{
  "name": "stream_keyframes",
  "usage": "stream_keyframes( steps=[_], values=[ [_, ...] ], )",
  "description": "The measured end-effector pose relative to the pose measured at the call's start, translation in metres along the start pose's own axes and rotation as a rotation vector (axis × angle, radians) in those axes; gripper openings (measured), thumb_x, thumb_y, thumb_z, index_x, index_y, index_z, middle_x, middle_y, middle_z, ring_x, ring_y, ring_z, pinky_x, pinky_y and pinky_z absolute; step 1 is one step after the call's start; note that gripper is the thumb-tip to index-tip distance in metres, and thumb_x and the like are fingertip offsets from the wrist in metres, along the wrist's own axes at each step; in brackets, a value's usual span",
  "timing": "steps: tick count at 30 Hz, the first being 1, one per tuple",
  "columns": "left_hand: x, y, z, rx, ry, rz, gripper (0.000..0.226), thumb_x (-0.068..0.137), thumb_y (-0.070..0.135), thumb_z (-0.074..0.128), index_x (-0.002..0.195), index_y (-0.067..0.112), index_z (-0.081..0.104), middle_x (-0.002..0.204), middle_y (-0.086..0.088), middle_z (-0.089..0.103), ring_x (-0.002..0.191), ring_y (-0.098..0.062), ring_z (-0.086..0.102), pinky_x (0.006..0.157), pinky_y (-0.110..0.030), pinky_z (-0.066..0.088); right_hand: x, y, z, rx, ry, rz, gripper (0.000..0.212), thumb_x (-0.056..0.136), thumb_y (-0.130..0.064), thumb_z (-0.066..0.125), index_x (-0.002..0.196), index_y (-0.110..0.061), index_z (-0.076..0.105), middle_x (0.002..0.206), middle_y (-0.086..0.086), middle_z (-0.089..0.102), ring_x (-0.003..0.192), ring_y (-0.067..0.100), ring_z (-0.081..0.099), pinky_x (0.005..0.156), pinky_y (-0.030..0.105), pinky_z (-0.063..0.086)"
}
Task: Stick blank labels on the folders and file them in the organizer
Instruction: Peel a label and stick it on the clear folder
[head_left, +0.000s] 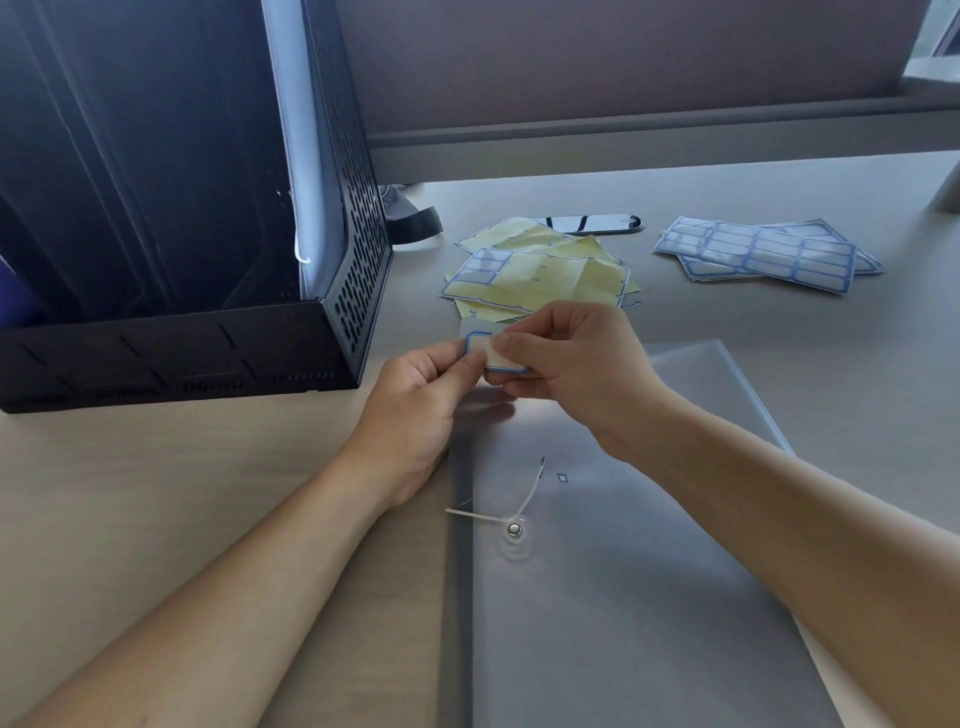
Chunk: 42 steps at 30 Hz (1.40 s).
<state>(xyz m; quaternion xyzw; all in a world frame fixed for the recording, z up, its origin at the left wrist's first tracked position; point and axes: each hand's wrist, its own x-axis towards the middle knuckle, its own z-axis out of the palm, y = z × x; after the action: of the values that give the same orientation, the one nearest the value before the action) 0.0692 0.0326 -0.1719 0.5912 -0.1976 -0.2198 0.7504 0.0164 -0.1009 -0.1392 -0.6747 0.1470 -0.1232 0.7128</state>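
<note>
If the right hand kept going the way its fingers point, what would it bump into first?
The right hand points left, so it would most likely bump the left hand first; both pinch the same label. The organizer stands further along, though depth is hard to judge.

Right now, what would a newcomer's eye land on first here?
First, the left hand and right hand at centre, together pinching one blue-bordered label above the translucent folder. Then the tall black organizer at left, with yellow backing sheets behind the hands and fresh label sheets at far right.
</note>
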Motion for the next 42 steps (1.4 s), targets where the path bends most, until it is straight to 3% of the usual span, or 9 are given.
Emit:
stream_keyframes(
  steps=[10, 14, 21, 24, 28, 31, 36, 39, 42],
  values=[
    [0.0, 0.001, 0.002, 0.006, 0.019, 0.002, 0.027, 0.101, 0.006, 0.046, 0.1, 0.007, 0.073, 0.093, -0.012, 0.074, 0.079, -0.023, 0.071, 0.072, -0.03, 0.059, 0.001, 0.002, 0.0, -0.027, 0.003, -0.021, 0.015, 0.087, -0.001, 0.07, 0.074, -0.004, 0.064, 0.068, 0.009, 0.071, 0.061, 0.019, 0.072, 0.063, 0.028, 0.061],
    [-0.002, 0.001, 0.009, 0.073, 0.119, 0.037, 0.026, 0.101, 0.014, 0.05, 0.091, 0.009, 0.074, 0.085, -0.014, 0.074, 0.075, -0.025, 0.071, 0.067, -0.03, 0.059, 0.001, 0.004, 0.0, -0.038, 0.002, -0.03, 0.014, 0.087, -0.001, 0.069, 0.075, -0.004, 0.063, 0.069, 0.009, 0.071, 0.059, 0.018, 0.071, 0.062, 0.029, 0.061],
    [-0.002, -0.002, 0.013, 0.204, 0.213, 0.125, 0.035, 0.103, 0.013, 0.048, 0.078, 0.016, 0.072, 0.072, -0.008, 0.072, 0.074, -0.034, 0.072, 0.063, -0.034, 0.059, 0.001, 0.006, 0.003, -0.092, 0.016, -0.043, 0.018, 0.087, -0.002, 0.07, 0.072, -0.009, 0.063, 0.062, -0.002, 0.066, 0.054, 0.012, 0.07, 0.062, 0.028, 0.062],
    [-0.001, -0.001, 0.013, 0.208, 0.232, 0.13, 0.037, 0.102, 0.014, 0.05, 0.075, 0.016, 0.074, 0.076, -0.018, 0.072, 0.077, -0.046, 0.069, 0.064, -0.035, 0.056, 0.001, 0.006, 0.004, -0.114, 0.023, -0.048, 0.019, 0.087, -0.003, 0.07, 0.071, -0.01, 0.063, 0.062, -0.001, 0.067, 0.053, 0.012, 0.069, 0.06, 0.028, 0.061],
    [0.0, 0.004, 0.013, 0.13, 0.198, 0.052, 0.036, 0.101, 0.028, 0.051, 0.082, 0.009, 0.076, 0.07, -0.012, 0.073, 0.067, -0.029, 0.069, 0.058, -0.03, 0.054, 0.0, 0.005, 0.004, -0.093, 0.011, -0.043, 0.016, 0.087, -0.004, 0.07, 0.074, -0.01, 0.063, 0.065, 0.003, 0.069, 0.056, 0.016, 0.07, 0.061, 0.028, 0.061],
    [0.001, 0.002, 0.012, 0.143, 0.201, 0.057, 0.037, 0.103, 0.027, 0.048, 0.081, 0.008, 0.073, 0.065, -0.01, 0.072, 0.058, -0.021, 0.067, 0.052, -0.026, 0.053, -0.001, 0.005, 0.006, -0.104, 0.009, -0.036, 0.016, 0.087, -0.004, 0.071, 0.074, -0.011, 0.064, 0.064, 0.0, 0.069, 0.056, 0.016, 0.069, 0.057, 0.025, 0.058],
    [0.004, -0.004, 0.009, 0.242, 0.267, 0.129, 0.04, 0.103, 0.025, 0.048, 0.07, 0.015, 0.069, 0.063, -0.014, 0.07, 0.055, -0.025, 0.067, 0.054, -0.029, 0.054, -0.001, 0.004, 0.007, -0.11, 0.01, -0.01, 0.015, 0.088, -0.006, 0.07, 0.074, -0.011, 0.065, 0.066, 0.004, 0.069, 0.059, 0.019, 0.07, 0.059, 0.027, 0.059],
    [0.007, -0.006, 0.009, 0.316, 0.297, 0.155, 0.044, 0.103, 0.023, 0.048, 0.063, 0.017, 0.063, 0.055, -0.005, 0.066, 0.049, -0.02, 0.065, 0.052, -0.028, 0.055, -0.002, 0.001, 0.007, -0.104, 0.018, 0.014, 0.01, 0.088, -0.005, 0.069, 0.078, -0.008, 0.067, 0.069, 0.009, 0.069, 0.059, 0.019, 0.071, 0.058, 0.026, 0.059],
    [0.009, -0.007, 0.009, 0.359, 0.313, 0.178, 0.043, 0.104, 0.022, 0.047, 0.069, 0.005, 0.067, 0.055, -0.002, 0.067, 0.048, -0.016, 0.065, 0.05, -0.027, 0.055, -0.004, -0.004, 0.007, -0.111, 0.024, 0.026, 0.01, 0.088, -0.002, 0.067, 0.079, -0.006, 0.069, 0.072, 0.011, 0.068, 0.06, 0.021, 0.071, 0.059, 0.027, 0.06]
  ],
)
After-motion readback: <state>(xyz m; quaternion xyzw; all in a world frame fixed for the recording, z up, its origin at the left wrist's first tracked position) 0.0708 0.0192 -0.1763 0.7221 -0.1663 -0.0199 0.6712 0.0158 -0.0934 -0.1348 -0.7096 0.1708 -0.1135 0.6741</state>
